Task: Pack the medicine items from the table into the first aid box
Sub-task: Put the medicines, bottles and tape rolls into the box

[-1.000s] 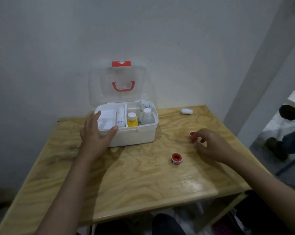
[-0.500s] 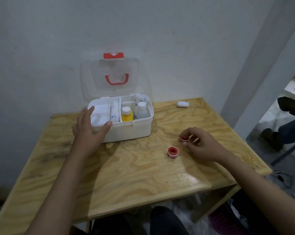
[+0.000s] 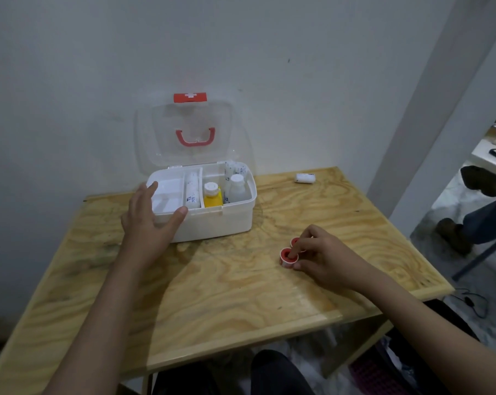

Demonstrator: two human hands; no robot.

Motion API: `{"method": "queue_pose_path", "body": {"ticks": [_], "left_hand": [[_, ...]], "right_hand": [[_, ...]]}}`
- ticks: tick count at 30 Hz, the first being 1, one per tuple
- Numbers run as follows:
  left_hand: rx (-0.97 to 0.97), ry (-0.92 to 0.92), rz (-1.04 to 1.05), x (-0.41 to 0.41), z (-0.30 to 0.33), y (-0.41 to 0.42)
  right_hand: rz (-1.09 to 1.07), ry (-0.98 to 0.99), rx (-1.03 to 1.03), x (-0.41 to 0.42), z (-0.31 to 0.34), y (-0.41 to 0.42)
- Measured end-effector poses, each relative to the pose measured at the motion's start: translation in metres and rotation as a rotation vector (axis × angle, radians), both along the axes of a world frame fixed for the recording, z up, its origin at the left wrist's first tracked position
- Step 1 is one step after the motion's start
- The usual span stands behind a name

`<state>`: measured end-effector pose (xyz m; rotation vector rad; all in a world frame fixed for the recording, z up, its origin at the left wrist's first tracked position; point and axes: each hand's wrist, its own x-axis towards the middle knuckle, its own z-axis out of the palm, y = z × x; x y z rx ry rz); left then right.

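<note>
A white first aid box (image 3: 218, 223) stands open at the back of the wooden table (image 3: 212, 295), its clear lid (image 3: 192, 132) upright against the wall. Inside are a yellow bottle (image 3: 212, 196), a white bottle (image 3: 236, 188) and a white tube (image 3: 192, 189). My left hand (image 3: 148, 223) rests against the box's left front corner, fingers spread. My right hand (image 3: 323, 255) holds one red tape roll (image 3: 295, 241) and its fingertip presses into a second red tape roll (image 3: 288, 256) on the table. A white bandage roll (image 3: 305, 178) lies at the back right.
A grey wall runs behind the table. To the right, past a wall corner, another person's legs and shoes (image 3: 469, 223) are on the floor. My knee (image 3: 272, 372) shows below the table's front edge.
My right hand picked up the far red roll and carried it left and nearer, onto the second roll. My left hand stayed on the box. The view shifted slightly.
</note>
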<state>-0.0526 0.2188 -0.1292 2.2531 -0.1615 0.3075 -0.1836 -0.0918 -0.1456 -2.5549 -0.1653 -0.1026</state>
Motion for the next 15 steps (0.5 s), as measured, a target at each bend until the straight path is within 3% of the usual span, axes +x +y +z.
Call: {"method": "queue_pose_path", "body": {"ticks": [9, 15], "left_hand": [[-0.008, 0.048, -0.011, -0.005, -0.008, -0.009], [-0.028, 0.065, -0.008, -0.011, -0.008, -0.017]], "right_hand": [[0.041, -0.182, 0.142, 0.025, 0.069, 0.025], [0.114, -0.246, 0.055, 0.090, 0.118, 0.082]]}}
